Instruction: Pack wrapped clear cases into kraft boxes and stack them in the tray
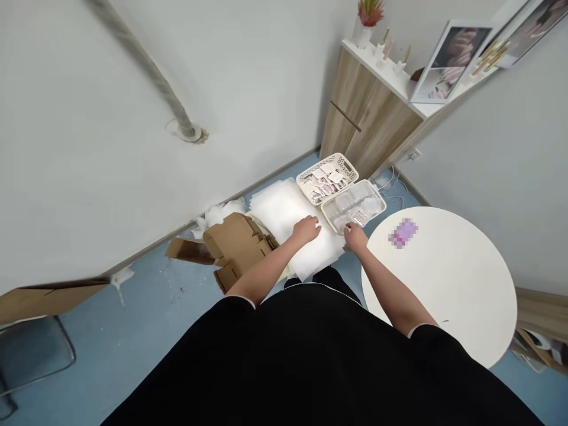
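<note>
My left hand (pixel 306 228) lies on a stack of white foam sheets (pixel 284 213), fingers flat and spread. At the near rim of a clear plastic tray (pixel 355 204) of small transparent pieces, my right hand (pixel 355 236) has its fingers curled together; what they pinch, if anything, is too small to make out. Behind that tray stands a cream basket (pixel 327 176) filled with small packets.
Flattened brown cardboard boxes (pixel 235 245) lie left of the foam. A round white table (pixel 444 278) with a small purple item (pixel 403 232) is at the right. A wooden cabinet (pixel 368 115) stands against the wall. A grey chair (pixel 31 355) is at far left.
</note>
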Available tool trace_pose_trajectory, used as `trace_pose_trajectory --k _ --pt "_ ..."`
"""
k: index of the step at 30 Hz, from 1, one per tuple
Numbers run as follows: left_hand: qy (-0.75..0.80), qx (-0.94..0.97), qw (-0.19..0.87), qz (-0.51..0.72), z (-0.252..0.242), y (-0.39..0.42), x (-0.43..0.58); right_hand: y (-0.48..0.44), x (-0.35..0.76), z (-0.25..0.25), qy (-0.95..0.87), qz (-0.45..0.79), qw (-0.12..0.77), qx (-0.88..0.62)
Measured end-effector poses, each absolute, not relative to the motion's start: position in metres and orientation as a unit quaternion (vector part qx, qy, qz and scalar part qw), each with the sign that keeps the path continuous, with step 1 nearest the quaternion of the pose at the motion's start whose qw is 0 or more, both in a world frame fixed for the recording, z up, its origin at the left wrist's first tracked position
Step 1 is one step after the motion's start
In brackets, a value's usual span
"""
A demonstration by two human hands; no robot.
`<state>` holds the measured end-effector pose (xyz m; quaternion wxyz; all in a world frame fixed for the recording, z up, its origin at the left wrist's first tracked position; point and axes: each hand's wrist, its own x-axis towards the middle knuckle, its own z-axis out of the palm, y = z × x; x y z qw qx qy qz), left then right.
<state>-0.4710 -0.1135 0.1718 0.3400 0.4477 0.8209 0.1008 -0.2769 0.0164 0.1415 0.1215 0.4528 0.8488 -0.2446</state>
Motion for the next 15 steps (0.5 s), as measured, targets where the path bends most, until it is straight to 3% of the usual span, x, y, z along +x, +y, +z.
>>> trace_pose_trajectory --k 3,7,15 --pt "0.811 0.460 0.347 0.101 0.148 -0.036 -0.454 0.050 -0.264 0.133 0.816 -0.225 0.087 0.525" --pt "0.831 0.472 0.283 0.076 0.122 0.036 -0.437 0.093 -0.266 0.126 0.837 -0.206 0.055 0.504" --pt "0.851 0.473 0.228 0.024 0.108 0.060 -0.423 0.108 -0.254 0.112 0.863 -0.222 0.085 0.446"
